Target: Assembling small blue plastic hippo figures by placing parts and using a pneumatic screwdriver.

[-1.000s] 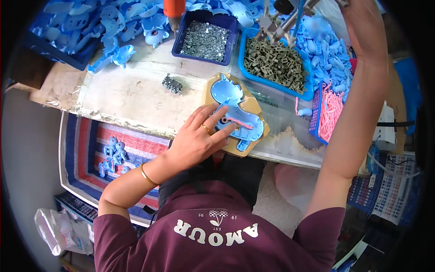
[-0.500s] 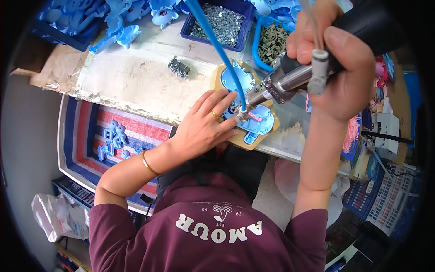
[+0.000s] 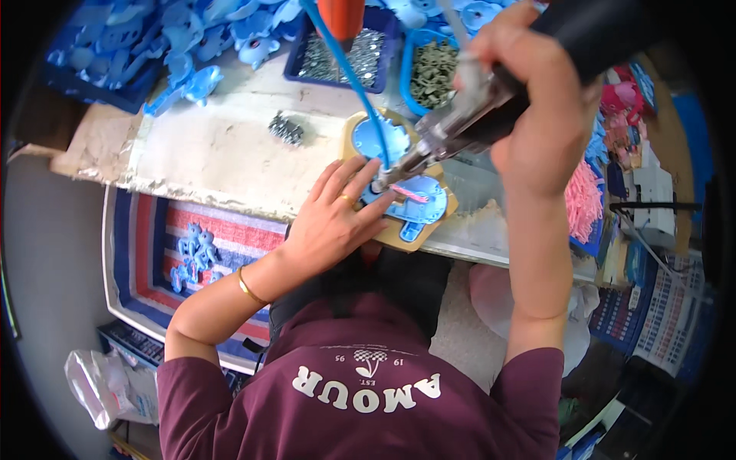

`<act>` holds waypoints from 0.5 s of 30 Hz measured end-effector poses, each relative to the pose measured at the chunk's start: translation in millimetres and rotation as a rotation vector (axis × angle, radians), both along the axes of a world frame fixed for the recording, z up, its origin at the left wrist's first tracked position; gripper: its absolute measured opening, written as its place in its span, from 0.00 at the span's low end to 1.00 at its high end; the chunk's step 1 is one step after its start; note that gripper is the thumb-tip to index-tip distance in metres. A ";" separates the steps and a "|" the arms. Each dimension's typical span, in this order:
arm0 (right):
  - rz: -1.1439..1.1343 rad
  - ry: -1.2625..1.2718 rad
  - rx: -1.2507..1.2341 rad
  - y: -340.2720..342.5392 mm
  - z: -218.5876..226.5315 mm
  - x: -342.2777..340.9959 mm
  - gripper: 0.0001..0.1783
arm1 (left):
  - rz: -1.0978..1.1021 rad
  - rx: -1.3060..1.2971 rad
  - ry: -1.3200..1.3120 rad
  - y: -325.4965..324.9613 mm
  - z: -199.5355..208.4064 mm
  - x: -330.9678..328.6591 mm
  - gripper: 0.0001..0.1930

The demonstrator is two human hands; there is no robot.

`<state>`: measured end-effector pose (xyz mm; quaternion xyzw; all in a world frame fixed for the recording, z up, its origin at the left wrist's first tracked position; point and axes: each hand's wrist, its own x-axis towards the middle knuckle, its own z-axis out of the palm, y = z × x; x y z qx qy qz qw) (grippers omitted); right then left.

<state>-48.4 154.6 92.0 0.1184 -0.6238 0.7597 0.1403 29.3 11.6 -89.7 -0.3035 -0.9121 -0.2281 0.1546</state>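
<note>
My right hand [image 3: 540, 123] is closed round a power screwdriver [image 3: 452, 126] with a dark body and metal nose, tilted down to the left. Its tip is over a tan holding block [image 3: 411, 236]. Set in the block are blue plastic shell halves [image 3: 433, 201], with a thin pink strip [image 3: 409, 192] across the lower one. A blue hose [image 3: 345, 67] runs down to the screwdriver's tip. My left hand [image 3: 333, 218] lies with fingers stretched out at the block's left edge, fingertips near the tip. The exact contact point under the tip is hidden.
A dark blue tray [image 3: 368, 83] of screws and a light blue tray [image 3: 408, 92] of olive-grey parts stand behind. Blue shells [image 3: 257, 50] heap at the far left. Dark small parts [image 3: 286, 129] lie on the bench. An orange object [image 3: 342, 21] hangs above the screw tray.
The view has shifted a little. My right hand and the screwdriver have tilted differently, blurred by motion. The orange object has come into view at the top. My left hand stays at the block.
</note>
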 end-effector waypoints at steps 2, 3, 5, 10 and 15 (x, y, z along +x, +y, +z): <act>-0.012 0.159 0.150 19.4 23.3 -17.7 0.23 | -0.022 0.008 0.005 -2.3 2.5 -0.5 0.18; 0.014 0.241 0.171 27.9 31.6 -30.4 0.22 | -0.017 0.010 -0.003 -4.4 4.2 0.4 0.17; 0.024 0.360 0.204 51.1 53.2 -52.0 0.22 | -0.072 0.055 0.034 -0.1 12.6 -2.9 0.13; 0.381 0.137 0.318 127.7 64.5 -104.0 0.25 | -0.194 0.275 -0.194 -28.6 61.0 -3.7 0.09; -0.255 0.032 1.157 244.2 -29.4 -148.6 0.19 | -0.083 -0.015 -0.516 -114.1 137.5 22.1 0.05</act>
